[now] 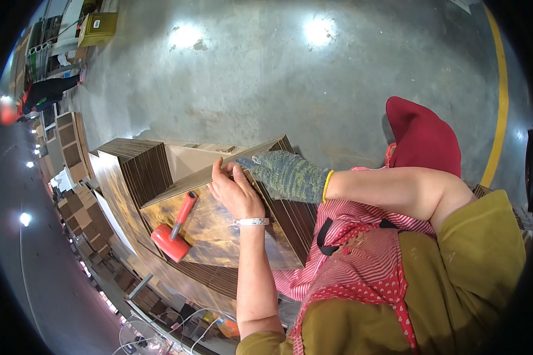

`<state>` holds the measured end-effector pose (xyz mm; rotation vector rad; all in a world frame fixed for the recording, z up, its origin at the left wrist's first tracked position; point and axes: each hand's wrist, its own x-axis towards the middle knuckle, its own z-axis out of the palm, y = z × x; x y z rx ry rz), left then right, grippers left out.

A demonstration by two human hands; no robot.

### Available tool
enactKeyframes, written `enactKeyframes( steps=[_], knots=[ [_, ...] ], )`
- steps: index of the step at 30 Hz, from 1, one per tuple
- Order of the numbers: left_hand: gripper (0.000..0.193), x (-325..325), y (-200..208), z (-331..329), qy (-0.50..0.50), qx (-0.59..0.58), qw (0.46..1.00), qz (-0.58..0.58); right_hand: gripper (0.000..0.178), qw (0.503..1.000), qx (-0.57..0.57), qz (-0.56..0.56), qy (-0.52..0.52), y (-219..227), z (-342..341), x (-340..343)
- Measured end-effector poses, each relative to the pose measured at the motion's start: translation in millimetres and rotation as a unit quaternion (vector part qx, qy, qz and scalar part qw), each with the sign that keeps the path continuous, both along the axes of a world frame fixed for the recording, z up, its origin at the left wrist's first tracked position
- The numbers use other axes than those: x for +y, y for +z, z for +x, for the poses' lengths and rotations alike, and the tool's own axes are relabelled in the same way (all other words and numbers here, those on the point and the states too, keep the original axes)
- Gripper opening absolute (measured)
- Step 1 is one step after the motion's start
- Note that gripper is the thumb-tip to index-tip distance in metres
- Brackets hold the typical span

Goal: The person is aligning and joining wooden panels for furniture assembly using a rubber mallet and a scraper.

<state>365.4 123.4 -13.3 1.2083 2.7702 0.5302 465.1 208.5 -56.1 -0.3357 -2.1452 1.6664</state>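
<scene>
My bare left hand [238, 194], with a pale band at the wrist, is over the top of a stack of wood-grain panels [213, 231]. Its fingers are slightly curled and apart, and I see nothing held in them. My right hand [287, 176] wears a grey-green knitted glove with a yellow cuff and dark fingertips. Those fingertips point left along the stack's edge, close to the left fingers; whether they touch or pinch anything is not clear. A red mallet [172, 241] lies on the top panel, left of my left hand, its red handle pointing away.
Another stack of dark-edged panels [145, 171] stands beyond the mallet. A dark red draped object [425, 139] is on the right, by a yellow floor line [498, 106]. Far left are a person in dark clothes [50, 93], a yellow bin [98, 28] and stacked brown boxes [83, 216].
</scene>
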Motion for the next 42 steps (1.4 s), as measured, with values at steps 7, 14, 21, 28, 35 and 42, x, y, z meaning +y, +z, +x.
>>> enactKeyframes(
  steps=[7,14,21,28,35,42],
  knots=[
    [0.035,0.9,-4.6,-1.4,0.023,-0.035,0.999,0.018,0.061,0.951,-0.286,0.042,0.106,-20.2,4.7,-0.6],
    [0.036,1.4,-2.7,3.0,0.03,-0.016,0.999,0.029,0.041,0.997,-0.001,0.074,-0.003,-11.4,1.0,-7.4],
    [0.039,2.5,-2.8,0.3,0.014,-0.016,1.0,0.002,0.037,0.952,-0.265,-0.01,0.152,-23.7,-2.4,16.4],
    [0.054,-2.9,-1.2,0.2,-0.002,-0.002,0.999,-0.046,0.039,0.992,-0.114,0.047,0.035,1.9,8.6,7.1],
    [0.068,-8.0,-3.9,-5.4,-0.021,-0.05,0.998,-0.033,0.035,0.999,0.029,-0.013,-0.001,4.9,7.2,-10.3],
    [0.07,-3.8,-4.3,-0.1,-0.027,-0.011,0.998,-0.062,0.036,0.984,-0.107,0.14,0.034,-2.2,5.9,2.5]
  ],
)
